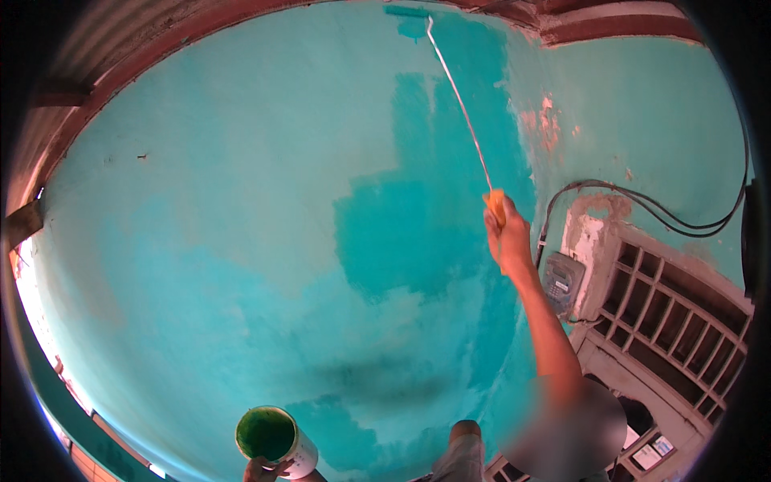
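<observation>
My right hand (508, 237) grips the orange handle of a paint roller (459, 100), arm stretched up and forward. The roller's long thin metal rod rises to its teal roller head (407, 12), which lies against the wall (241, 161) near its top edge. Darker, fresh-looking teal paint (401, 233) covers a patch of the lighter wall below and beside the head. Low on the left, my left hand (267, 470) is closed on the rim of a white paint bucket (304, 458). Its tilted mouth shows green paint inside. A blurred patch hides my upper right arm.
To the right are a grey meter box (564, 283), black cables (675, 225) and a barred window (679, 313). Reddish beams (618, 24) border the wall above. My bent knee (464, 434) shows at the lower edge. A small nail-like piece (142, 156) sticks out at left.
</observation>
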